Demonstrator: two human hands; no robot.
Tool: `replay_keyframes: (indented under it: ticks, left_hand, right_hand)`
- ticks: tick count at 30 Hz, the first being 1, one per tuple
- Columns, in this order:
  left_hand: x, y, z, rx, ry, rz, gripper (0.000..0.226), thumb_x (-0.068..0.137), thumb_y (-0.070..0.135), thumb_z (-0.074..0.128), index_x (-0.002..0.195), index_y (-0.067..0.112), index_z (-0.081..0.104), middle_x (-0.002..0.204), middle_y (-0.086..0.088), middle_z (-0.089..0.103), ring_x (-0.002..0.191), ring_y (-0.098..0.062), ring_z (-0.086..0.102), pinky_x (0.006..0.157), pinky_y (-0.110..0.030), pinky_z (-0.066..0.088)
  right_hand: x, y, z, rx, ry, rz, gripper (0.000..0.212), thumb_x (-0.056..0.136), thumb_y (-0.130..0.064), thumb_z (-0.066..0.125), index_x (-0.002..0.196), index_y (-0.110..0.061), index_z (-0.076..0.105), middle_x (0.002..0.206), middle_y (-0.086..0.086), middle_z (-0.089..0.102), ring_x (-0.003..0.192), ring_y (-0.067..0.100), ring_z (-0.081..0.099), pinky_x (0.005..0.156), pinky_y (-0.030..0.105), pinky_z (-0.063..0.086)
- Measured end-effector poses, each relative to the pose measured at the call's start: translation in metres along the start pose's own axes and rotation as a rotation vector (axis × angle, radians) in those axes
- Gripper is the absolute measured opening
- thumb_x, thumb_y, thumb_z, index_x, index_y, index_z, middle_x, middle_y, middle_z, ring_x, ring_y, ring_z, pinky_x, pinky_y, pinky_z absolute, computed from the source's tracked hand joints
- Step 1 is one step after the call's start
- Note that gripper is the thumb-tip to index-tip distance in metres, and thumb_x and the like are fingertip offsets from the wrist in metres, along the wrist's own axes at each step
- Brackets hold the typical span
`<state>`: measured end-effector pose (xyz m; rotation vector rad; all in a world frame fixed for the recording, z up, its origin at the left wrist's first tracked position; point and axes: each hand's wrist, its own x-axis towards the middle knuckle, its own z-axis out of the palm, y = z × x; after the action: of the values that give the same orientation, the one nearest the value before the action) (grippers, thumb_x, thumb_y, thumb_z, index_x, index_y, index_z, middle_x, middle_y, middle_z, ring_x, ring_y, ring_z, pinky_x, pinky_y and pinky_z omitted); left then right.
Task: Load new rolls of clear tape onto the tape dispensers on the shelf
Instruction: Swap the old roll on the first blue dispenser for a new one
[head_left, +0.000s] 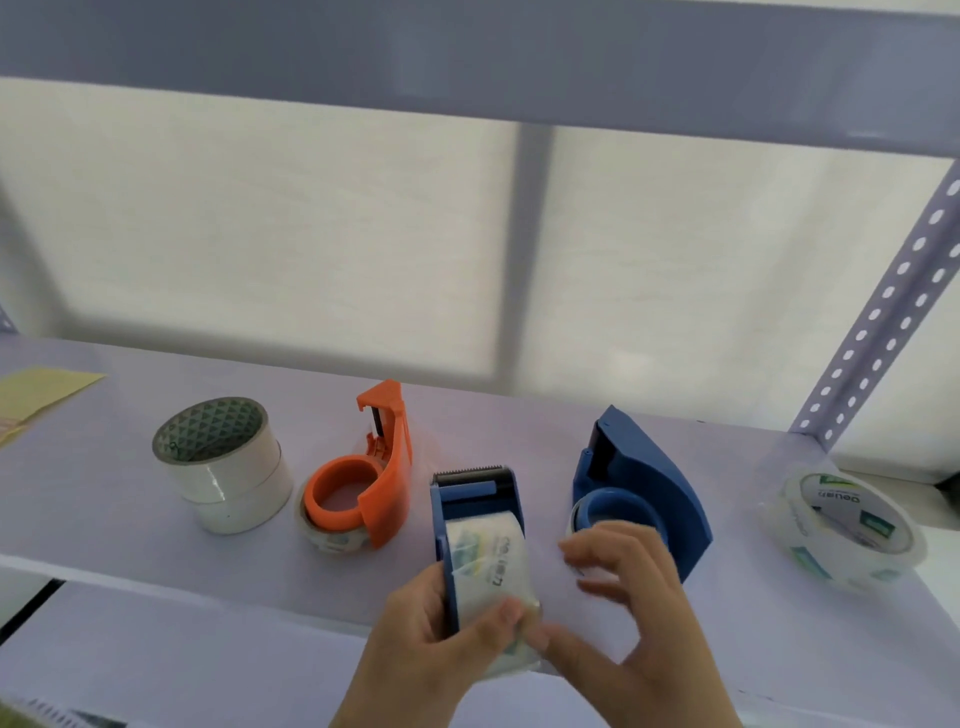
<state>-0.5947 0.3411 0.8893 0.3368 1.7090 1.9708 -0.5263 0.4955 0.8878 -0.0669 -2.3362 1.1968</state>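
Blue dispenser (475, 525) with a clear roll (493, 566) gripped in my left hand (431, 639) at lower centre.
My right hand (628, 608) hangs loosely spread, thumb touching the roll; further out on the shelf (93, 509) sit an orange dispenser (374, 467), a second blue dispenser (644, 488), stacked rolls (223, 462) and a spare roll (847, 525) at far right.

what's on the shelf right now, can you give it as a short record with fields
left hand: grips the blue dispenser in hand, thumb on its clear roll
right hand: fingers spread, thumb at the roll's near end
orange dispenser: on the shelf, clear roll on its hub
second blue dispenser: on the shelf behind the right hand
stacked white rolls: two, far left
loose clear roll: far right, lying tilted
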Motion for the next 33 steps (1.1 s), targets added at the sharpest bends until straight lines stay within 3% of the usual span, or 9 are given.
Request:
replay_keyframes:
  ticks: [2, 6, 9, 13, 18, 23, 26, 30, 33]
  left_hand:
    - [0.0, -0.002, 0.001, 0.039, 0.001, 0.022, 0.03, 0.062, 0.017, 0.082, 0.086, 0.024, 0.066, 0.077, 0.002, 0.08, 0.073, -0.012, 0.075, 0.058, -0.019, 0.057]
    - [-0.002, -0.004, 0.0, 0.112, -0.042, 0.039, 0.043, 0.057, 0.033, 0.082, 0.096, 0.026, 0.066, 0.088, 0.003, 0.079, 0.084, -0.016, 0.074, 0.07, -0.029, 0.059]
    - [-0.003, -0.008, -0.002, 0.214, -0.058, 0.078, 0.051, 0.051, 0.04, 0.073, 0.099, 0.029, 0.063, 0.09, 0.014, 0.076, 0.086, -0.009, 0.072, 0.069, -0.023, 0.058]
    - [-0.005, -0.009, -0.003, 0.286, -0.06, 0.09, 0.037, 0.058, 0.037, 0.071, 0.093, 0.035, 0.06, 0.086, 0.021, 0.074, 0.084, -0.002, 0.07, 0.066, -0.016, 0.055]
    - [-0.005, -0.01, -0.004, 0.276, -0.057, 0.082, 0.04, 0.058, 0.036, 0.073, 0.096, 0.032, 0.061, 0.086, 0.015, 0.075, 0.085, -0.007, 0.071, 0.067, -0.019, 0.056]
    - [-0.005, -0.009, -0.002, 0.278, -0.031, 0.067, 0.04, 0.056, 0.037, 0.074, 0.094, 0.031, 0.063, 0.085, 0.008, 0.076, 0.082, -0.011, 0.073, 0.071, -0.026, 0.059]
    - [-0.002, -0.01, -0.002, 0.318, -0.019, 0.059, 0.029, 0.068, 0.02, 0.07, 0.09, 0.033, 0.055, 0.072, 0.016, 0.073, 0.073, 0.008, 0.067, 0.061, -0.01, 0.052]
    - [0.002, -0.009, 0.001, 0.365, 0.006, 0.06, 0.039, 0.078, 0.0, 0.068, 0.082, 0.034, 0.049, 0.063, 0.023, 0.07, 0.067, 0.021, 0.059, 0.057, -0.003, 0.047]
    - [0.003, -0.009, 0.002, 0.385, 0.016, 0.076, 0.041, 0.068, 0.008, 0.076, 0.081, 0.035, 0.047, 0.059, 0.023, 0.068, 0.066, 0.022, 0.059, 0.056, -0.002, 0.046]
  right_hand:
    - [0.005, -0.006, -0.007, -0.067, -0.007, -0.051, 0.053, 0.063, -0.073, 0.064, 0.109, -0.05, 0.054, 0.114, -0.03, 0.046, 0.11, -0.002, 0.052, 0.086, 0.007, 0.044]
    - [0.015, -0.016, -0.01, -0.117, -0.13, -0.106, 0.034, 0.07, -0.041, 0.077, 0.1, -0.05, 0.062, 0.122, -0.033, 0.046, 0.117, -0.003, 0.049, 0.088, 0.009, 0.043]
    - [0.023, -0.022, -0.007, -0.142, -0.197, -0.126, 0.021, 0.074, -0.044, 0.069, 0.095, -0.046, 0.066, 0.12, -0.033, 0.05, 0.117, 0.001, 0.051, 0.094, 0.017, 0.044]
    - [0.027, -0.029, -0.006, -0.109, -0.261, -0.169, 0.011, 0.079, -0.038, 0.068, 0.09, -0.036, 0.07, 0.11, -0.026, 0.058, 0.106, 0.01, 0.059, 0.083, 0.023, 0.052]
    - [0.028, -0.031, -0.002, -0.156, -0.247, -0.187, 0.007, 0.081, -0.025, 0.068, 0.083, -0.031, 0.068, 0.098, -0.022, 0.058, 0.097, 0.005, 0.06, 0.079, 0.015, 0.05]
    - [0.025, -0.035, 0.003, -0.232, -0.253, -0.22, 0.005, 0.083, -0.038, 0.051, 0.086, -0.037, 0.055, 0.102, -0.025, 0.052, 0.096, 0.002, 0.055, 0.082, 0.015, 0.046]
    - [0.023, -0.042, 0.001, -0.205, -0.277, -0.192, 0.018, 0.076, -0.048, 0.052, 0.092, -0.039, 0.053, 0.107, -0.029, 0.048, 0.103, 0.002, 0.051, 0.081, 0.018, 0.05]
    - [0.022, -0.051, 0.007, -0.352, -0.171, -0.275, 0.021, 0.071, -0.053, 0.059, 0.083, -0.037, 0.055, 0.099, -0.024, 0.05, 0.085, 0.003, 0.055, 0.064, 0.018, 0.053]
    - [0.023, -0.055, 0.007, -0.441, -0.118, -0.327, 0.017, 0.072, -0.05, 0.058, 0.078, -0.034, 0.057, 0.09, -0.021, 0.054, 0.076, 0.004, 0.054, 0.053, 0.014, 0.05]
